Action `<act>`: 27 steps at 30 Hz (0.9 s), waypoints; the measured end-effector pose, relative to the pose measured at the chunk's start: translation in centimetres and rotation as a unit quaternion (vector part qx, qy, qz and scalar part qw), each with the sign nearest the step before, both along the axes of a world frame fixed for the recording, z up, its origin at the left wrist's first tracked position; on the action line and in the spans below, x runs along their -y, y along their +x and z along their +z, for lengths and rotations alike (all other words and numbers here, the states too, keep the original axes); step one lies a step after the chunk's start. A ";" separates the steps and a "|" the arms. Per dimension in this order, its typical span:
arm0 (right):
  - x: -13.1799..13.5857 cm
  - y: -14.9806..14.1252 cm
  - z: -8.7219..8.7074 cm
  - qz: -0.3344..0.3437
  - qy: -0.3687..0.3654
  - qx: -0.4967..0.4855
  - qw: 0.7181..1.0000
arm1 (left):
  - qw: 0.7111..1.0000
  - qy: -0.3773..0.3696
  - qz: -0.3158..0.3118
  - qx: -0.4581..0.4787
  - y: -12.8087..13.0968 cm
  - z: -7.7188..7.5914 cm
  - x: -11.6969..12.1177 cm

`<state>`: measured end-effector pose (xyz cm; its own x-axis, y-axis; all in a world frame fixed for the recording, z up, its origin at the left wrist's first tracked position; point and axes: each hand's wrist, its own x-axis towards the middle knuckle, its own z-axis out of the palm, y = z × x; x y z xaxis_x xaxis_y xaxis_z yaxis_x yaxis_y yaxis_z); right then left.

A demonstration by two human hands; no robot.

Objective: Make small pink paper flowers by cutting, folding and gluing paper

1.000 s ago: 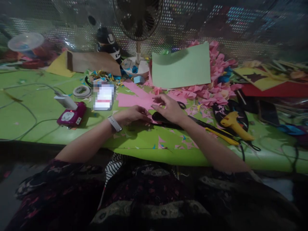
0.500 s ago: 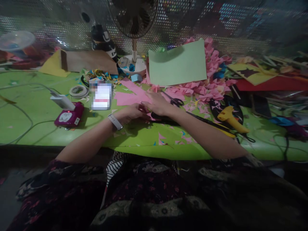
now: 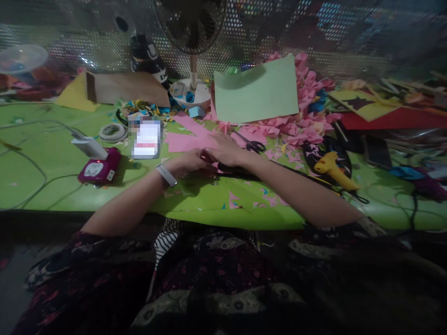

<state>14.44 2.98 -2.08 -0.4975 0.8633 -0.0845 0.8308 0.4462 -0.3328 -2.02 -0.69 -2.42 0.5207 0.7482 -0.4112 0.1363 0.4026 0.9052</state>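
My left hand point(image 3: 193, 162), with a pale watch strap at its wrist, has its fingers curled at the table's near middle. A bit of pink paper shows at its fingertips, mostly hidden. Just over it lies my right hand point(image 3: 225, 150), its fingers stretched out on pink paper strips point(image 3: 179, 142) and its thumb close to the left fingers. Under the right wrist is a dark long object, partly covered. Black-handled scissors point(image 3: 255, 147) rest beyond the right hand.
Behind stand a green sheet point(image 3: 256, 93), a pink paper heap point(image 3: 307, 121) and a fan point(image 3: 192, 28). On the left are a lit phone point(image 3: 146, 139), a tape roll point(image 3: 113, 132) and a purple socket box point(image 3: 99, 170). A yellow glue gun point(image 3: 335, 170) lies right.
My right hand has moved left and lowered from above the paper onto it, against my left hand. The left hand stays nearly still. The whole view has shifted slightly.
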 end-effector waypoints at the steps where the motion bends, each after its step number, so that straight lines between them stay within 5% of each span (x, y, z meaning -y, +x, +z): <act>1: 0.0 -0.1 0.1 -0.002 -0.005 0.005 1.000 | 1.000 -0.001 -0.001 -0.001 0.0 0.0 0.0; 27: -0.4 -0.6 0.1 0.024 0.016 0.055 0.998 | 1.000 -0.015 -0.007 0.004 -0.2 -0.2 -0.2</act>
